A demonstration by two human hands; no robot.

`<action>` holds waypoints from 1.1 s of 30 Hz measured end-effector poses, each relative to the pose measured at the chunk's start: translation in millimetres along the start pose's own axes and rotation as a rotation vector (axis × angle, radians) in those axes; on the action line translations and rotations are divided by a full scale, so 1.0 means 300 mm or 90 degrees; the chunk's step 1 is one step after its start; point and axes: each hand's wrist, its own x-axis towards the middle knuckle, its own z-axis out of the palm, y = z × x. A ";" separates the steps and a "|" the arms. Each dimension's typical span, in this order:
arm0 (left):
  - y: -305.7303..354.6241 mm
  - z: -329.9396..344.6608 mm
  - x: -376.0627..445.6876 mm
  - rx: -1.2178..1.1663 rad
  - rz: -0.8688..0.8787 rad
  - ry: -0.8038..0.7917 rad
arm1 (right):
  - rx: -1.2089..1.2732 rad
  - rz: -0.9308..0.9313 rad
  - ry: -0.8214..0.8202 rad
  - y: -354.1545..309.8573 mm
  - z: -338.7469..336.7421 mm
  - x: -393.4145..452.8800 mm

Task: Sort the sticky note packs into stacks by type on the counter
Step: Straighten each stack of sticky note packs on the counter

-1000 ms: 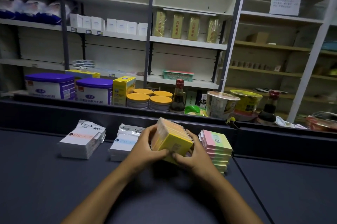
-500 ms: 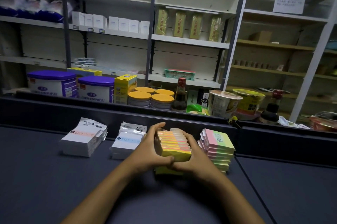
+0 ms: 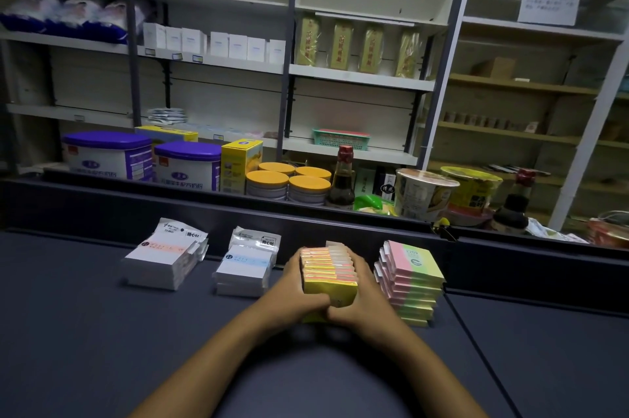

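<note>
Both hands clamp the yellow stack (image 3: 328, 276) of sticky note packs from either side — the left hand (image 3: 292, 295) on its left flank, the right hand (image 3: 360, 295) on its right, fingers curled round the far edges and thumbs meeting at the near face. Judging by that squeeze, the aim is to square the packs flush as they sit on the dark bench (image 3: 102, 349). The stack stands between the blue-labelled stack (image 3: 245, 269) and the pink-and-green stack (image 3: 413, 281), each type apart; an orange-labelled stack (image 3: 163, 259) sits furthest left.
</note>
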 end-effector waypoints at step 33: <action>0.063 -0.034 -0.017 -0.233 0.091 0.072 | 0.007 -0.016 0.086 -0.089 -0.051 0.010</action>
